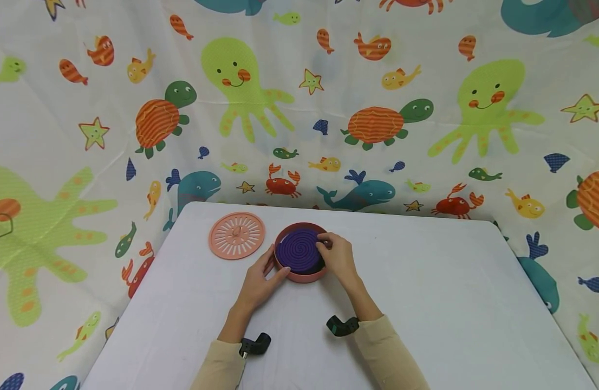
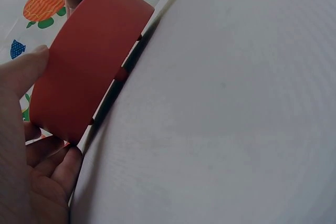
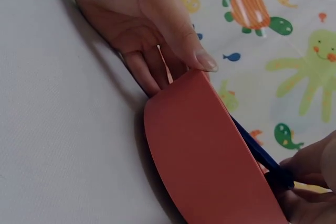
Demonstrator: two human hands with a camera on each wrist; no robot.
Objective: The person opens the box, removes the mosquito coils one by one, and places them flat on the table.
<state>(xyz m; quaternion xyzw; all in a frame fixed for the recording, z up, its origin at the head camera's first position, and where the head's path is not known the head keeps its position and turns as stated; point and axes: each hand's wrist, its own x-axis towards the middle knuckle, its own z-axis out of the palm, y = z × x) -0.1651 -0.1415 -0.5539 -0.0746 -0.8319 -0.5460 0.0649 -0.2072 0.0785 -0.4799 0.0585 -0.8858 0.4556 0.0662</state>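
Near you, the surface [image 1: 450,303] runs wide to the right. Your left grip [image 1: 259,281] holds the dish [image 1: 304,278]; your right grip [image 1: 339,257] pinches the coil [image 1: 298,250] inside it by the right edge. Beyond, left, the lid [image 1: 236,233] lies near the surface's far edge.

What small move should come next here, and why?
Probably lower the raised edge of the purple coil into the round dish: the right hand pinches that edge above the rim, while the left hand grips the dish.
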